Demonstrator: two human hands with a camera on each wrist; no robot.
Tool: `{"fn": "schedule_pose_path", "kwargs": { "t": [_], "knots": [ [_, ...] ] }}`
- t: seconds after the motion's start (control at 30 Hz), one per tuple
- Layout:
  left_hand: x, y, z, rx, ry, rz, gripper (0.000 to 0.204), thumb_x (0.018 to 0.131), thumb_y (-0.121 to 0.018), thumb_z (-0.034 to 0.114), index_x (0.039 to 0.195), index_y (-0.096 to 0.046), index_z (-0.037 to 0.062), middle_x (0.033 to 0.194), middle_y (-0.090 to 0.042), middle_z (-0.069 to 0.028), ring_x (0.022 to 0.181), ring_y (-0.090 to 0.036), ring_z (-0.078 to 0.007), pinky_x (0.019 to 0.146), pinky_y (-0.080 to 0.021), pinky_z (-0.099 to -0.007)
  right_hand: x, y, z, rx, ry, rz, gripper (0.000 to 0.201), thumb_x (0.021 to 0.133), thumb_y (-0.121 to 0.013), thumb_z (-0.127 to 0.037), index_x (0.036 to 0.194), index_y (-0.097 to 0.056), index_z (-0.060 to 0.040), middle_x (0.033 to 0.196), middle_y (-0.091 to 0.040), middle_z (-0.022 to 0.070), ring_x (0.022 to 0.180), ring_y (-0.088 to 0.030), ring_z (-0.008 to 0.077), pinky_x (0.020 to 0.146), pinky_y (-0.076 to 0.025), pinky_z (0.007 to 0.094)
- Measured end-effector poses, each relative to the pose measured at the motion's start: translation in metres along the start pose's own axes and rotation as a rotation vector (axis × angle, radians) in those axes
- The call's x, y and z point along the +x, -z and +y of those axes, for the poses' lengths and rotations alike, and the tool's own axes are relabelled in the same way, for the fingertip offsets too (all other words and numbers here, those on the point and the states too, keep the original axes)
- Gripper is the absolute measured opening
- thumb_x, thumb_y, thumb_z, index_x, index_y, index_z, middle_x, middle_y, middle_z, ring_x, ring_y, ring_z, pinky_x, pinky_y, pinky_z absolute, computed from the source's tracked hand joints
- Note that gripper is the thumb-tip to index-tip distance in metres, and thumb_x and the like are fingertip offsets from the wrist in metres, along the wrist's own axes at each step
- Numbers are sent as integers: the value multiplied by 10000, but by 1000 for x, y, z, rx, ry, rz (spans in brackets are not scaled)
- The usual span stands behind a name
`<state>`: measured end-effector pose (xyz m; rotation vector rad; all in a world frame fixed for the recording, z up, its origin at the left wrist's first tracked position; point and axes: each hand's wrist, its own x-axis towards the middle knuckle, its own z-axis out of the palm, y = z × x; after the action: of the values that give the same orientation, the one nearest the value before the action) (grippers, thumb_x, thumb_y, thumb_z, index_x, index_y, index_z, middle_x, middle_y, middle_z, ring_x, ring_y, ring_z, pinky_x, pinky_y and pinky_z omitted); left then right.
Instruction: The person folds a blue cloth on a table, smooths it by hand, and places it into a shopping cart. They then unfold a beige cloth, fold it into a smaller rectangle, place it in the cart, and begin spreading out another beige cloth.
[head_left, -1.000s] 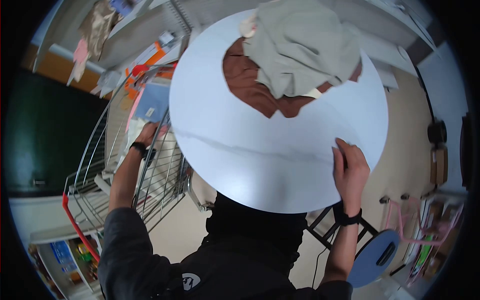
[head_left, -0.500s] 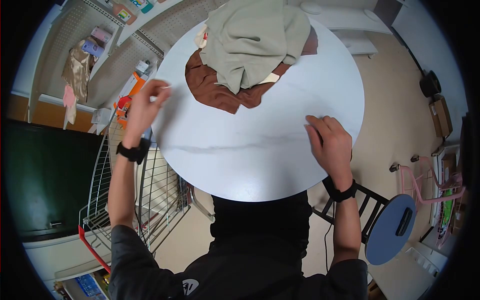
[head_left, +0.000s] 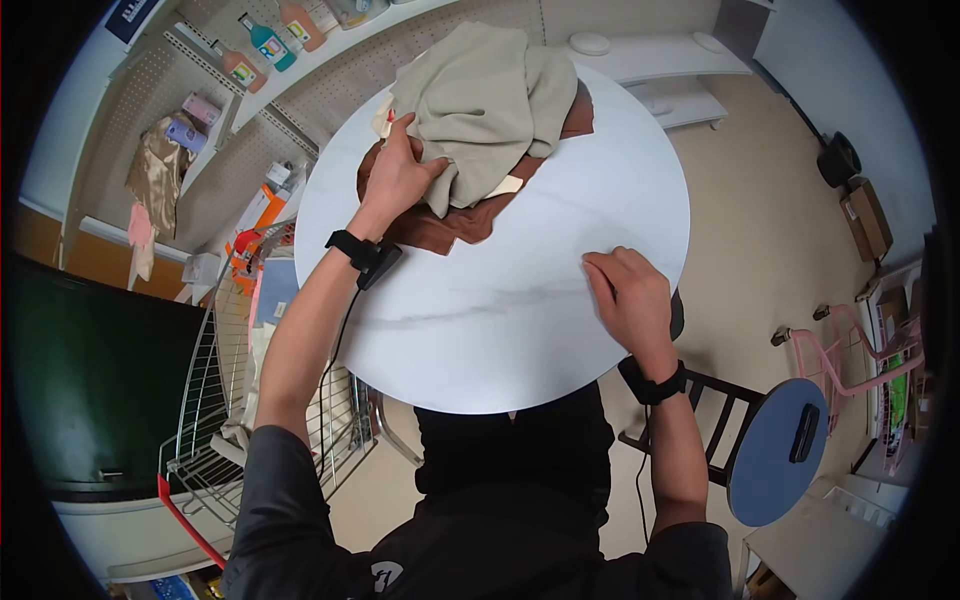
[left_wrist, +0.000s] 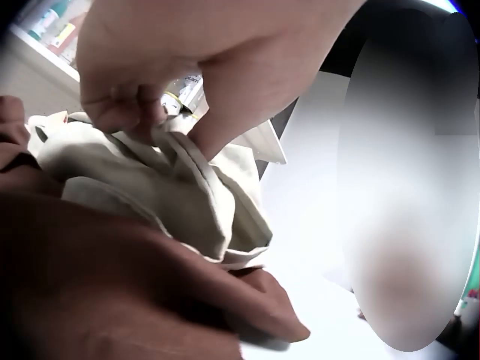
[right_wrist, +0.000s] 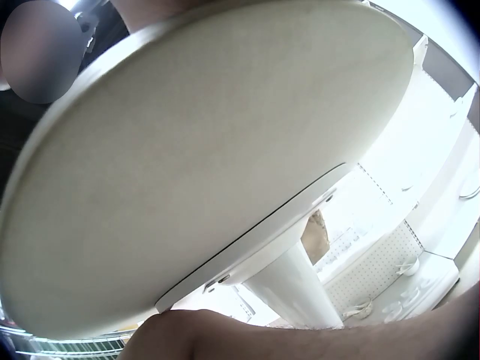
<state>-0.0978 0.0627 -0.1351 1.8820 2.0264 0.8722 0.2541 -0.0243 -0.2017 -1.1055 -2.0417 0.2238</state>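
Round white table (head_left: 520, 345) is supporting loose fabric pile toward its far side. Grey veining is running across tabletop. Rumpled brown cloth (head_left: 430, 235) is lying directly on surface. Grey-green cloth (head_left: 480, 95) is covering most of brown cloth, folds bunching. Cream piece with red mark (head_left: 382, 118), apparently fabric, is showing at pile's left edge. Pale column (right_wrist: 292, 289) is standing beneath tabletop.

The person's left hand (head_left: 398, 178) left the wire cart (head_left: 188, 527), crossed the left edge of the round table (head_left: 520, 350) and pinched the grey-green cloth (head_left: 480, 95) toward its far edge.
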Motion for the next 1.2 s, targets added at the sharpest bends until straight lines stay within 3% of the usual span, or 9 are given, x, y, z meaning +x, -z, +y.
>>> {"fn": "schedule_pose_path", "kwargs": {
  "t": [0.17, 0.27, 0.33, 0.47, 0.6, 0.7, 1.0, 1.1, 1.2],
  "knots": [
    [-12, 6, -1, -373, -106, 24, 444, 834, -679, 32, 1273, -713, -17, 924, -566, -2, 803, -531, -120, 734, -466, -275, 1, 0, -2, 4, -19, 5, 76, 956, -753, -119, 979, -788, -55, 786, -649, 69, 740, -663, 264, 646, -540, 396],
    [-43, 22, 28, -345, -187, 29, 466, 867, -595, -71, 1323, -681, -30, 994, -598, 6, 944, -594, -93, 899, -489, -230, 2, 4, -3, 30, -64, -65, 173, 942, -771, -119, 1108, -782, -76, 826, -660, 78, 759, -667, 279, 668, -552, 397],
    [-69, 35, 59, -175, -487, 32, 558, 765, -594, -113, 1290, -713, 34, 889, -455, -17, 809, -525, -141, 768, -462, -264, 5, 10, -9, 107, -109, -91, 361, 916, -797, -119, 1271, -733, -98, 900, -673, 86, 788, -675, 292, 687, -563, 396],
    [-105, 31, 92, -92, -725, -39, 552, 720, -674, -92, 1238, -758, 83, 901, -517, -94, 799, -565, -260, 728, -484, -359, 29, 14, -56, 213, 5, 26, 802, 837, -858, -123, 1567, -526, -131, 1099, -681, 92, 857, -692, 312, 710, -576, 395],
    [-124, 12, 110, -13, -965, 111, 427, 718, -776, -38, 1136, -784, 53, 866, -534, -59, 771, -579, -225, 629, -461, -352, 43, 23, -86, 127, 75, 61, 932, 776, -857, -96, 1621, -464, -115, 1201, -674, 93, 874, -694, 307, 689, -573, 400],
    [-138, 4, 112, -127, -1038, 132, 355, 727, -797, -27, 1075, -791, 44, 876, -552, -43, 765, -579, -210, 603, -451, -337, 46, 32, -85, 16, 117, 45, 872, 735, -755, -7, 1573, -536, -112, 1036, -697, 83, 817, -685, 271, 611, -543, 394],
    [-131, -2, 113, -288, -1043, 486, 503, 770, -785, 2, 1265, -716, 62, 1160, -661, -86, 1021, -658, -300, 803, -531, -414, 76, 58, -110, 21, 235, 174, 520, 753, -661, 51, 1260, -734, -32, 859, -689, 119, 692, -668, 281, 606, -537, 393],
    [-131, 1, 107, -191, -849, 435, 769, 714, -773, -102, 1441, -576, 50, 1323, -635, -167, 1129, -665, -369, 939, -533, -452, 87, 82, -121, 48, 278, 325, 464, 781, -624, 74, 1220, -747, -13, 926, -730, 149, 717, -697, 284, 651, -556, 365],
    [-115, 14, 86, -49, -638, 469, 548, 823, -715, -77, 1356, -647, 34, 1288, -673, -183, 1089, -682, -383, 935, -554, -445, 93, 107, -119, 1, 311, 489, 416, 821, -593, 88, 1192, -760, 1, 997, -769, 156, 765, -729, 243, 699, -562, 314]
  ]
}}
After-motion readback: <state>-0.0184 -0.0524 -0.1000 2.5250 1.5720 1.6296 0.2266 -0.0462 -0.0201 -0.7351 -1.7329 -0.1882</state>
